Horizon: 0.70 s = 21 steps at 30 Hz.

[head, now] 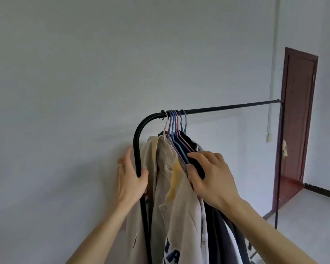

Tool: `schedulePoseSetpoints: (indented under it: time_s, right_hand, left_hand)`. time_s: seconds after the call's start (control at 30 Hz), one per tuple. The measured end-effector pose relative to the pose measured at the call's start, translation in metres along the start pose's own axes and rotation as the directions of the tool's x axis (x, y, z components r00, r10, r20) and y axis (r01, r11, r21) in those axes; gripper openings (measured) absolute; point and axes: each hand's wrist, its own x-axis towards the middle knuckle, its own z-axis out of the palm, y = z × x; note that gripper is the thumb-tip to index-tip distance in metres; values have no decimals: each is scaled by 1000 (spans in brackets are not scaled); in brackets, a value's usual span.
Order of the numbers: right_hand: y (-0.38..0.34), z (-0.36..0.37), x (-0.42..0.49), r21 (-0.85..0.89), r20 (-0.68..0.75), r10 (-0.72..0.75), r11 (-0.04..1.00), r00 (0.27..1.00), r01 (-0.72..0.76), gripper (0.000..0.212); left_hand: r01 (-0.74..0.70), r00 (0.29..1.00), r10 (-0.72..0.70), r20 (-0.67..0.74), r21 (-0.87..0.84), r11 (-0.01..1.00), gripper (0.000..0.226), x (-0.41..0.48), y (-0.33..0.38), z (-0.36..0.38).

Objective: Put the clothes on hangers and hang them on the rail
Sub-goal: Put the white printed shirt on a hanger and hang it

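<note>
The clothes [171, 187] hung bunched on coloured hangers [176, 130] at the left end of the rail [227, 106], centre frame; I had the right hand [211, 178] pinching the hanger shoulders, seemingly to space them; the left hand [129, 180] gripped the rack's upright [136, 149], likely steadying it.

Pale wall [65, 73], brown door [297, 111] at right, white cord [268, 139] hanging nearby, pale floor [312, 216]

Clothes [171, 197] cut off by lower frame edge; blue lettering [171, 254] truncated there, unreadable. Dark garment [219, 231] partly covered by right hand [211, 178]. Stretch of rack upright [136, 141] covered by left hand [130, 180]. Pale object [284, 149] at right post blurred, unidentified.
</note>
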Motion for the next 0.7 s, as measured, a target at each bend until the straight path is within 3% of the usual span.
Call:
schedulePoseSetpoints:
  time_s: [0.23,0.33,0.47,0.6,0.7]
  right_hand:
    - [-5,23,38,-67,38,-45,997,998,48,38]
    - [-11,32,50,-219,265,-28,972,964,89,43]
    - [-12,44,59,-314,307,-43,938,951,144,16]
    - [-12,38,72,-243,418,-15,962,908,128,8]
    - [-2,38,78,-57,356,22,998,934,-2,8]
  left_hand:
    - [131,989,-133,-59,-33,991,67,16,11,37]
    - [164,983,-164,-78,-4,986,72,16,10,43]
    - [168,981,-156,-118,102,980,71,15,5,41]
    - [181,979,-165,-120,136,974,68,16,11,39]
    - [202,975,-188,-114,129,971,74,12,17,40]
